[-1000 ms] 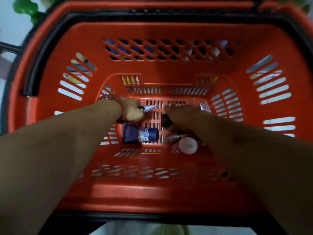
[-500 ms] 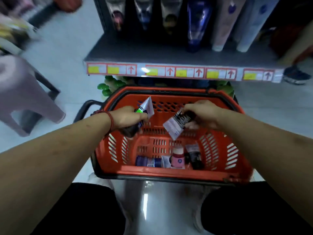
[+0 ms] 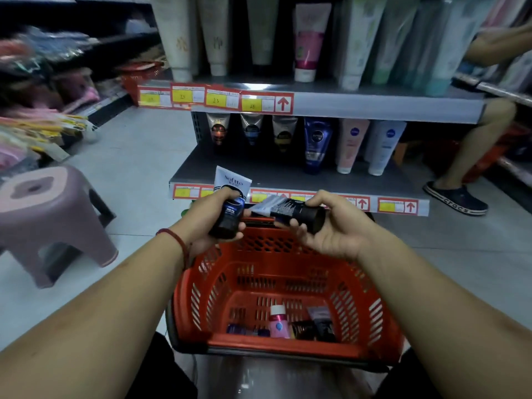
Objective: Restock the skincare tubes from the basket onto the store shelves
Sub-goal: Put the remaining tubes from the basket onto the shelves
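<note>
- the view rises from the basket floor to the shelves (image 3: 331, 108): two levels of standing tubes now show, where a second ago only red plastic filled it.
- the lower shelf (image 3: 201, 171) has a bare strip at its front left, just beyond the hands; that looks like the likeliest spot to stock.
- the basket (image 3: 288, 351) now sits below the hands instead of around them.
- a stool (image 3: 51, 214) stands to the left, well apart.
- the left hand (image 3: 213, 220), deep in the basket a second ago, is now above the far rim, near the lower shelf's edge.
- the right hand (image 3: 334, 234) has risen with it, level and just beside.
- the white tube (image 3: 232, 181) is out of the basket: left fingers (image 3: 227, 194) curl round its dark cap end, tail up.
- the dark tube (image 3: 288, 210) is out too, lying sideways in the right hand, pinched by curled fingers, cap to the right.
- its tail points at the white tube; i cannot tell whether they touch.
- a pink bottle (image 3: 278, 322) and a few dark tubes remain at the basket's near end, so the pick is done, placing comes next, and more trips are needed.
</note>
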`<move>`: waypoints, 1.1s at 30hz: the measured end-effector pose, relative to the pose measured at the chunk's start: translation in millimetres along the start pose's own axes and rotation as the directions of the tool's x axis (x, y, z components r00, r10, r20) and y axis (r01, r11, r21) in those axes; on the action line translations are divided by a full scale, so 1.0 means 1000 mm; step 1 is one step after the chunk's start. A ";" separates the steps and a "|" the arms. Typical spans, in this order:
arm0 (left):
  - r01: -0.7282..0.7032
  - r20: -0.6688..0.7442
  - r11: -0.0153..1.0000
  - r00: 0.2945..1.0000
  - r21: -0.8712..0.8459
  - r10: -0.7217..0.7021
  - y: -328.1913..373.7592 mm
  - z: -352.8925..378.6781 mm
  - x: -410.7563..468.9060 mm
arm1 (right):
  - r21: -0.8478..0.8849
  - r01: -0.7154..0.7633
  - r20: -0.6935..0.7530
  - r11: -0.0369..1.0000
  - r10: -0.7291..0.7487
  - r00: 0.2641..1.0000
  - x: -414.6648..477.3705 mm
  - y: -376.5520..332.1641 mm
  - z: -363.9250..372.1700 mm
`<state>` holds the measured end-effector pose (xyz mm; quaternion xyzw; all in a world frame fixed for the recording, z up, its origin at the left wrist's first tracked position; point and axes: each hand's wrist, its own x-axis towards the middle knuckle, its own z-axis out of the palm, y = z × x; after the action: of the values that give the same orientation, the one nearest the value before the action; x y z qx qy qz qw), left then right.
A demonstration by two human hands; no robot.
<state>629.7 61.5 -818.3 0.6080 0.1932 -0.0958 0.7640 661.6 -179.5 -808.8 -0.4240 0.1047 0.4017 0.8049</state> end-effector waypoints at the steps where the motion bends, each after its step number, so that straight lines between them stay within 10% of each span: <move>1: -0.011 -0.008 0.999 1.000 -0.033 0.011 0.000 0.000 0.001 | 0.004 0.015 0.034 1.000 -0.015 0.999 0.002 0.005 0.004; 33: 0.004 0.126 0.915 0.991 -0.403 0.051 0.001 0.016 0.003 | 0.114 0.424 -0.192 0.898 -0.399 0.897 0.033 0.005 0.005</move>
<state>635.8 46.9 -815.9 0.4323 0.1497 -0.0855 0.8851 678.8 -155.6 -825.7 -0.4051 0.1086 0.1765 0.8905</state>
